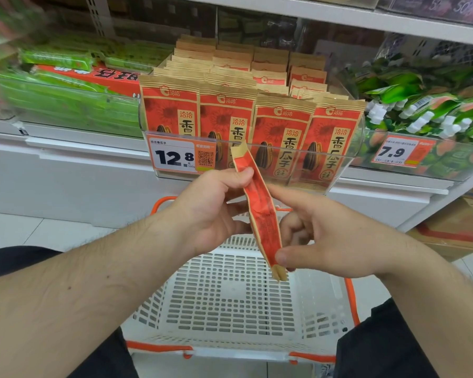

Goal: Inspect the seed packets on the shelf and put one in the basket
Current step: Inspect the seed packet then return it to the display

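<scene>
Holding seed packet (260,211) edge-on | left hand (213,211) pinches top, right hand (325,241) pinches bottom | long axis near-upright | basket (230,296) directly below.

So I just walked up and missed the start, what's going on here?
A person stands at a shop shelf, holding one red seed packet edge-on in both hands: the left hand pinches its upper part, the right hand its lower end. They hold it above a white basket with orange trim, which has nothing in it. More of the same packets stand in the clear shelf bin behind a 12.8 price tag.
</scene>
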Motion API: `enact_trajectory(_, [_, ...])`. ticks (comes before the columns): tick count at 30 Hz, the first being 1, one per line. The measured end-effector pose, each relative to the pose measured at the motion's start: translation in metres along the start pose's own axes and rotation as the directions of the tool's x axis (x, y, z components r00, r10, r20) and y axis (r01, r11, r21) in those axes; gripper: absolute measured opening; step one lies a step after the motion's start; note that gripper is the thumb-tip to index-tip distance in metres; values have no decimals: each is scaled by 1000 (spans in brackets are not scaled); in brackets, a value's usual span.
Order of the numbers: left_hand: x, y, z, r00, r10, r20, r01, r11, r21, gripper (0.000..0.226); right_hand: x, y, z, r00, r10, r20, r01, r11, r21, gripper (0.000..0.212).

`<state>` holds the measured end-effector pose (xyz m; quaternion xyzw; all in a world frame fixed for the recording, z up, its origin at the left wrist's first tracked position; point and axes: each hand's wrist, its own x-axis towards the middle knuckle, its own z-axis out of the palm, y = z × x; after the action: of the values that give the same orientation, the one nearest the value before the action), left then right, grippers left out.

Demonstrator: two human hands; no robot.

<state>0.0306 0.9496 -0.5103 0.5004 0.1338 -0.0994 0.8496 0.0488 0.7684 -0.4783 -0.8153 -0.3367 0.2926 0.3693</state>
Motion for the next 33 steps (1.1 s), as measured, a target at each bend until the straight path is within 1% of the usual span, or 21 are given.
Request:
enact_trajectory(3, [-1,1,0,998,-15,61,19,999,-51,12,4,3,0,979,46,-199,-37,998,49,71])
enact_trajectory(4, [-2,0,0,995,-20,99,27,998,-61,19,5,3,0,966,74,-249,-59,996,65,72])
enact_trajectory(6, [-3,-1,1,986,-28,164,40,996,-75,32,6,3,2,951,126,-282,-92,987,133,82])
enact_trajectory(8, [-4,-1,2,982,-19,186,35,996,-83,39,8,5,6,953,146,-265,-84,970,230,86])
enact_trajectory(10, [-4,-1,1,988,-10,157,24,996,-86,45,10,7,8,950,156,-272,-78,958,275,94])
enact_trajectory(12, [-3,0,1,994,-3,110,9,998,-59,49,12,9,9,935,183,-304,-107,963,249,113])
enact_trajectory(13, [-3,1,1,996,-1,89,4,999,-35,51,12,9,10,927,193,-320,-120,964,235,116])
enact_trajectory(15, [-5,2,2,998,14,63,-16,999,27,54,14,8,13,917,174,-359,-97,970,224,103])
enact_trajectory(16, [-6,2,3,998,23,60,-27,998,53,58,15,8,15,912,154,-380,-86,978,192,93])
enact_trajectory(17, [-8,2,3,998,34,58,-38,996,77,59,16,7,17,905,134,-403,-84,987,140,90])
enact_trajectory(18, [-9,1,4,997,54,57,-61,992,114,57,17,8,19,896,115,-429,-86,992,87,92])
enact_trajectory(19, [-9,1,4,995,79,52,-87,984,158,47,18,8,20,887,103,-450,-91,995,48,98])
enact_trajectory(21, [-11,0,5,992,125,15,-126,968,219,18,20,9,21,879,97,-467,-105,994,7,113])
enact_trajectory(22, [-11,-1,5,990,140,-14,-134,965,226,12,21,11,21,876,112,-469,-125,992,3,123])
enact_trajectory(23, [-10,0,5,988,150,-40,-137,965,225,12,21,12,21,873,136,-469,-153,988,4,129])
enact_trajectory(25, [-9,1,5,982,169,-78,-147,962,232,12,20,14,20,864,172,-473,-190,982,11,132])
enact_trajectory(26, [-9,1,4,980,175,-93,-148,958,244,13,20,15,19,863,174,-474,-178,983,38,129])
enact_trajectory(27, [-8,1,3,979,174,-106,-142,956,255,14,20,15,19,864,169,-475,-139,985,97,120])
enact_trajectory(30, [-7,3,1,980,161,-118,-123,952,279,20,23,13,15,839,181,-513,-17,952,307,65])
enact_trajectory(32, [-8,5,1,982,152,-108,-115,950,290,22,24,12,10,794,226,-564,-11,934,358,29])
enact_trajectory(33, [-9,5,1,984,147,-105,-110,948,298,22,24,12,7,774,250,-582,-11,924,381,21])
